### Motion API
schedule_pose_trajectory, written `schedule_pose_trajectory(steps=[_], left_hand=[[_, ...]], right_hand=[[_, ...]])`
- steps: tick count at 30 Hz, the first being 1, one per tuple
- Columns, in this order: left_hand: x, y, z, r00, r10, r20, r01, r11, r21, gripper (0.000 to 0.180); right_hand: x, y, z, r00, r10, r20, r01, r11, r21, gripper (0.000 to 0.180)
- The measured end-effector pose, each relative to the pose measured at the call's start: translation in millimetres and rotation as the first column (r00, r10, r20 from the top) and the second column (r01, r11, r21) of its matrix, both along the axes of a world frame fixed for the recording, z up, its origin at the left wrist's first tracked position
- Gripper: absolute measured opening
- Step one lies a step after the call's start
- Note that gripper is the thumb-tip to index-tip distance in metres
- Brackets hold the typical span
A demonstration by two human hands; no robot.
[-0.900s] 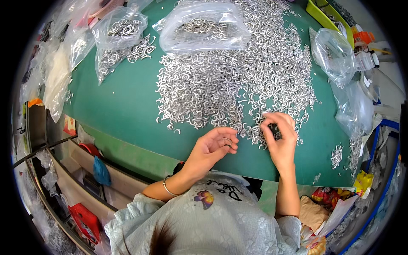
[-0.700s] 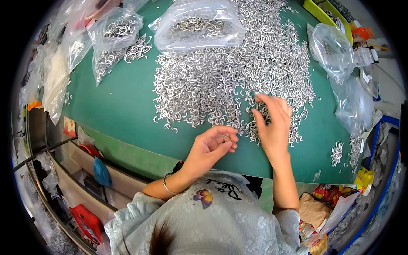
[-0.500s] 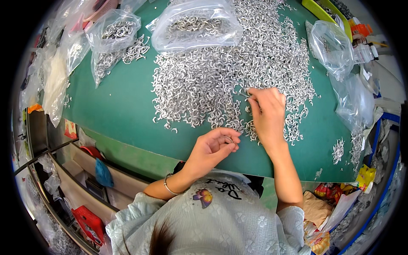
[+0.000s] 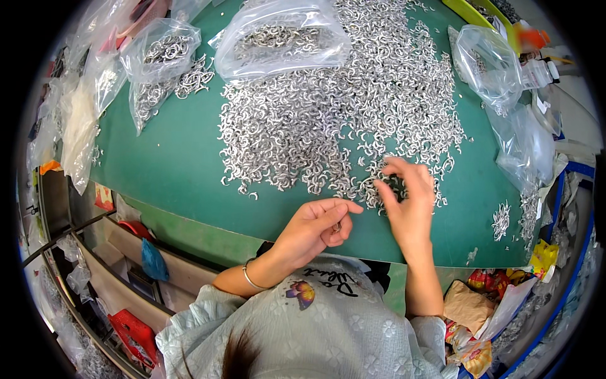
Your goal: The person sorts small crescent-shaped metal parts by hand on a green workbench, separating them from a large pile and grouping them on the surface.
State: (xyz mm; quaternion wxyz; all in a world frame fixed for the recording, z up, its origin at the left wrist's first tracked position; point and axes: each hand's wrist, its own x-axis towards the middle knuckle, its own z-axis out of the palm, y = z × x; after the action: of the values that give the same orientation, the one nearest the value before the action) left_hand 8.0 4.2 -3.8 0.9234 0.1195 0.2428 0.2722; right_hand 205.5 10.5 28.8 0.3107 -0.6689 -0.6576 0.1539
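Note:
A broad spread of small silvery C-shaped metal pieces (image 4: pixel 284 136) lies on the green tabletop (image 4: pixel 170 164). Just off the spread's near edge, my left hand (image 4: pixel 319 228) is closed, index finger stretched to the right. A small curved metal piece (image 4: pixel 336 227) shows between its curled fingers; most of it is hidden. My right hand (image 4: pixel 409 205) hovers over the near right part of the spread, thumb and fingers apart, and I see nothing held in it.
A clear plastic bag (image 4: pixel 284 44) of metal rings rests on the far part of the spread. Another bag (image 4: pixel 158 60) lies at the left, and a clear bag (image 4: pixel 486 66) at the right. A small heap of slender pieces (image 4: pixel 500 222) sits near the right edge.
My right hand has drawn back toward me from the pile, its fingers spreading apart. The left hand's fingers have curled over the metal piece, and its index finger now reaches out.

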Motion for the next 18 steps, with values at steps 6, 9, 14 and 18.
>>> schedule_pose_trajectory(steps=[6,9,14,18], left_hand=[[2,-3,8,0.998,0.022,-0.06,-0.025,0.999,-0.041,0.024],[3,-4,8,0.991,0.033,-0.13,-0.033,0.999,0.005,0.026],[7,-3,8,0.989,0.067,-0.131,-0.057,0.996,0.074,0.031],[15,-4,11,0.963,0.14,-0.231,-0.093,0.975,0.203,0.034]], right_hand=[[0,0,-9,1.0,0.011,0.025,-0.012,1.0,0.022,0.031],[4,-5,-4,0.997,-0.049,-0.054,0.048,0.999,-0.012,0.029],[6,-13,0,0.973,-0.078,-0.216,0.067,0.996,-0.058,0.027],[2,-21,2,0.796,-0.153,-0.585,0.042,0.979,-0.199,0.03]])
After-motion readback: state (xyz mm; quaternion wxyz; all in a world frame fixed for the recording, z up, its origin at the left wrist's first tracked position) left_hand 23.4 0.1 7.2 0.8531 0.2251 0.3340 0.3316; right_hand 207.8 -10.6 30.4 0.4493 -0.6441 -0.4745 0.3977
